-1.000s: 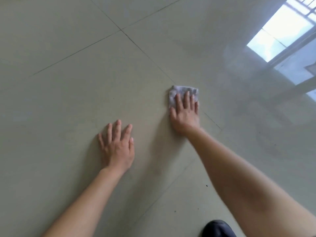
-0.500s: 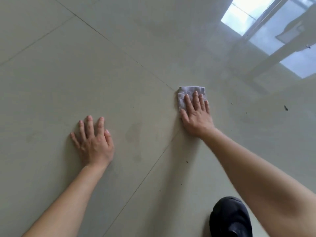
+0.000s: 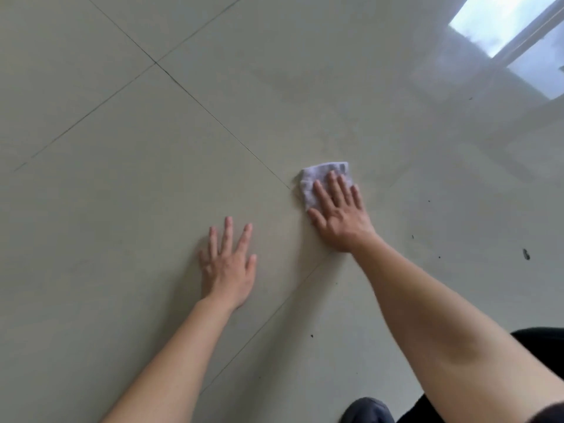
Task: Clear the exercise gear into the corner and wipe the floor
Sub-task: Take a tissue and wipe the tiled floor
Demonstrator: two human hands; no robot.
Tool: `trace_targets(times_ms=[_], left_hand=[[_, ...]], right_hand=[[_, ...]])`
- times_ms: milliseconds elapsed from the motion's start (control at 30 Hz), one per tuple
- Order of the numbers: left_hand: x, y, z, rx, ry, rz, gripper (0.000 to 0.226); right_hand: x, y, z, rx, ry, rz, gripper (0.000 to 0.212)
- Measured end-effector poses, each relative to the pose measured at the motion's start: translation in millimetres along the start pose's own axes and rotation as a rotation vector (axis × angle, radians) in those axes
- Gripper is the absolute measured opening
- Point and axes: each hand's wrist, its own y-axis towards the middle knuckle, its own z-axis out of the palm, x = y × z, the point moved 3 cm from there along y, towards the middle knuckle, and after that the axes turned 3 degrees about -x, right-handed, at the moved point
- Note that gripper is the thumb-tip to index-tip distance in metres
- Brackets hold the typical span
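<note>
A small folded grey-white cloth (image 3: 314, 178) lies flat on the pale tiled floor (image 3: 152, 178). My right hand (image 3: 340, 213) presses down on the cloth with fingers spread, covering its near half. My left hand (image 3: 229, 264) rests palm down on the bare tile to the left and nearer to me, fingers apart, holding nothing. No exercise gear shows in this view.
Dark grout lines (image 3: 213, 117) cross the tiles. Small dark specks (image 3: 526, 254) dot the floor to the right. A bright window reflection (image 3: 500, 22) shines at the top right. My dark shoe (image 3: 367, 410) and trouser leg (image 3: 543, 343) sit at the bottom right.
The right hand has stayed pressed on the cloth near the grout line. My left hand has shifted right, closer to the right hand, and the view has swung.
</note>
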Motion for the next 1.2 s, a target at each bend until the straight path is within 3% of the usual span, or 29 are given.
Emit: trace_targets(times_ms=[233,533,667,733,833,900,1067,1200], left_hand=[[-81,77,-16,0.209,-0.034,-0.091,0.062],[-76,92,-34,0.467,0.035,-0.086,0.064],[-68,106,-44,0.545,0.090,-0.065,0.061],[-70,113,-55,0.497,0.147,-0.065,0.060],[-89,134,-75,0.197,0.076,-0.088,0.045],[-95,151,-72,0.110,0.023,-0.086,0.050],[-63,201,-58,0.039,0.100,-0.178,0.070],[-40,247,-67,0.063,0.127,-0.144,0.076]], right_hand=[[-37,37,-16,0.094,0.103,0.123,0.072],[-31,37,-20,0.151,0.102,0.110,0.071],[-24,33,-14,0.052,0.123,0.136,0.069],[-7,13,-4,0.012,0.171,0.109,0.069],[7,-26,14,0.079,0.137,-0.070,0.069],[-21,-18,11,0.031,0.092,-0.115,0.070],[-123,73,-33,-0.050,0.115,0.235,0.073],[-132,115,-46,-0.125,0.156,0.448,0.070]])
